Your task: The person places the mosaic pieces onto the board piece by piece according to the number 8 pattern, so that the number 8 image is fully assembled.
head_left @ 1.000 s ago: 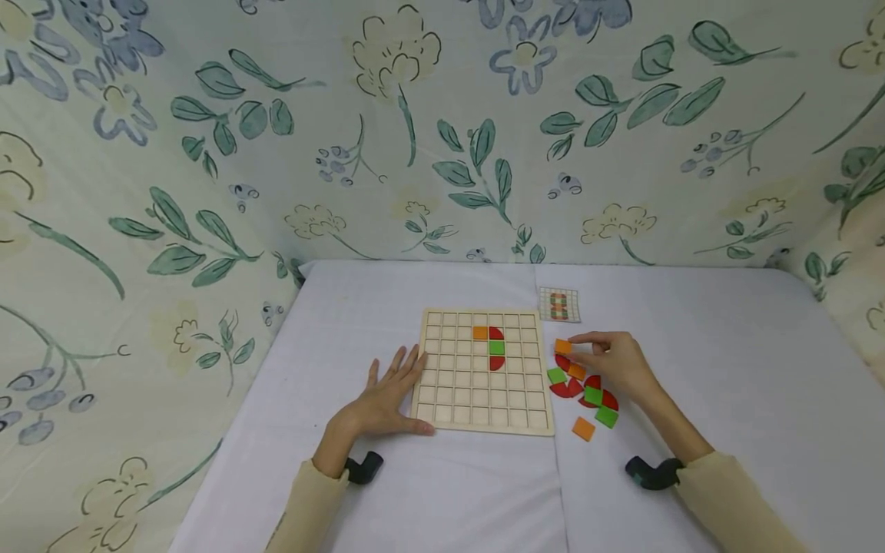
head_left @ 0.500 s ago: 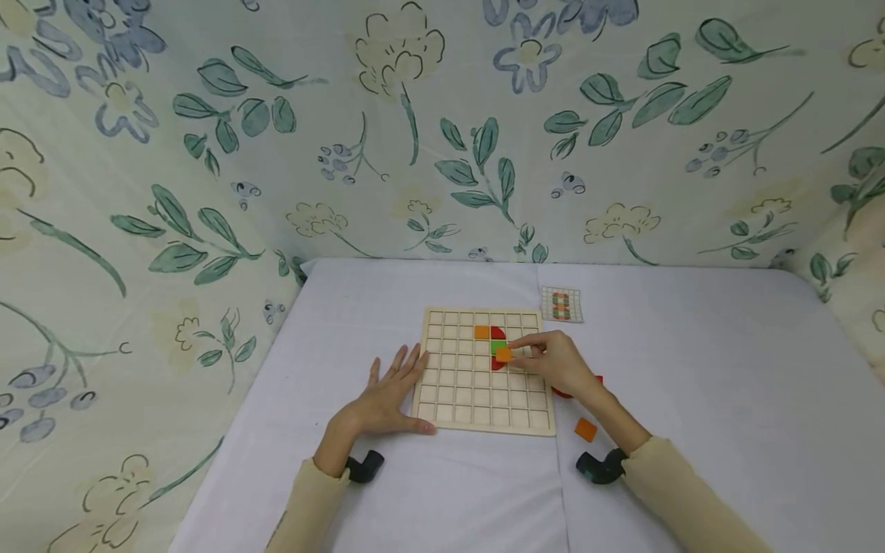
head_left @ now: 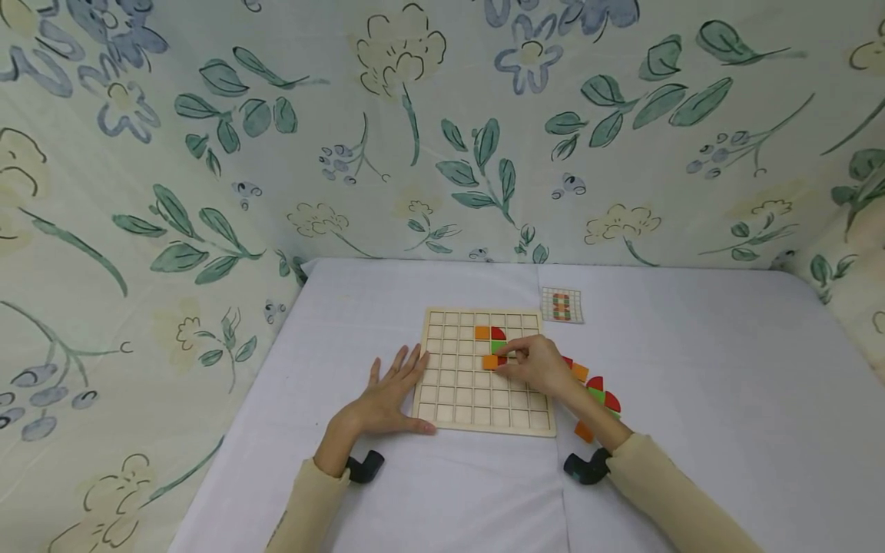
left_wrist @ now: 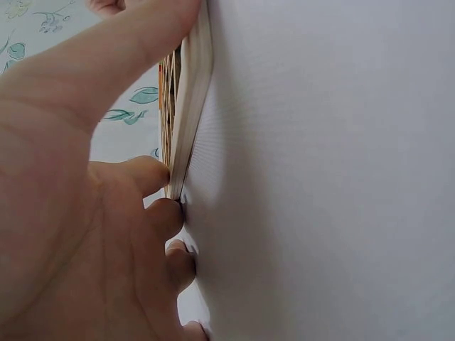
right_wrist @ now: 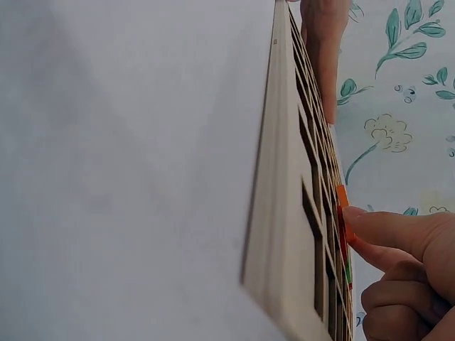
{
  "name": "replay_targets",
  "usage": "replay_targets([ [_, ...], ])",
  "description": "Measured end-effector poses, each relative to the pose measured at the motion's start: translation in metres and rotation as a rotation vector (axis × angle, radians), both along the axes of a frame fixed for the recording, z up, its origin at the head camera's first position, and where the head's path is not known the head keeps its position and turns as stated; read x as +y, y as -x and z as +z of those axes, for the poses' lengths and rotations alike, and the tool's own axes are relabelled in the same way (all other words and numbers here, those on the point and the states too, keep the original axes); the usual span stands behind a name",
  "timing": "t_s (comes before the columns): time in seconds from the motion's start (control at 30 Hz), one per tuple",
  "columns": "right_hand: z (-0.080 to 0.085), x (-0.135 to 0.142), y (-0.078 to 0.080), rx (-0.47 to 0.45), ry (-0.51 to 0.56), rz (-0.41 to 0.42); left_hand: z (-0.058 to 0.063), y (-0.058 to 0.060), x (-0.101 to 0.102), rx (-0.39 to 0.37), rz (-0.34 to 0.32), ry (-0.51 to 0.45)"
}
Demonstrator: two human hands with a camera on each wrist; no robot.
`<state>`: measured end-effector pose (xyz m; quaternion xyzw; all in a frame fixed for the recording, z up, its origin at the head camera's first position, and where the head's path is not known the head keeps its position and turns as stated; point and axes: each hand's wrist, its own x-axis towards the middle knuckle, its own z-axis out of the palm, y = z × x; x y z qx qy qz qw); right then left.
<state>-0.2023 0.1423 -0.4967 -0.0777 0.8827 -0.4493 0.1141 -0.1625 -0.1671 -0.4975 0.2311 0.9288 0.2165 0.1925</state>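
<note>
A wooden grid board [head_left: 456,418] lies on the white table. My left hand [head_left: 380,403] rests with spread fingers along its left edge, thumb at the near corner; in the left wrist view the fingertips meet the board's side. Over the board, my right hand [head_left: 539,365] pinches an orange square tile [head_left: 489,362] between thumb and index finger, low over a cell left of a red quarter-round tile [head_left: 502,360]. Another orange square [head_left: 482,332], a red quarter-round [head_left: 498,333] and a green square [head_left: 498,347] sit in cells farther up, the green one partly behind the fingers.
Right of the board lie several loose red, green and orange tiles [head_left: 595,395], partly hidden by my right forearm. A small printed pattern card [head_left: 562,305] lies beyond the board's far right corner. A floral cloth [head_left: 415,153] hangs behind the table.
My right hand has carried the orange square from the loose tiles leftward onto the board, first above the green and red tiles, then lower left. The left hand has stayed put.
</note>
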Motion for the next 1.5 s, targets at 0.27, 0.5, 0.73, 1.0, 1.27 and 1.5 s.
replay_targets([
  [0.27,-0.002,-0.003,0.000,0.022,0.033,0.012,0.000,-0.001,0.000,-0.004,0.001,-0.005],
  [0.5,-0.004,-0.007,0.000,0.051,0.031,0.011,0.000,0.000,0.000,0.001,-0.005,-0.001],
  [0.73,-0.005,-0.010,0.000,0.046,0.031,0.000,0.001,0.000,0.000,0.010,-0.007,0.000],
  [1.0,-0.006,-0.012,0.001,0.051,0.015,-0.002,0.000,0.000,0.000,0.011,-0.006,0.005],
  [1.27,-0.006,-0.011,-0.001,0.060,0.012,-0.010,-0.001,0.000,0.000,0.013,-0.006,0.000],
  [1.5,0.003,0.009,-0.009,0.073,-0.015,-0.044,-0.001,-0.001,-0.001,0.011,-0.001,-0.008],
])
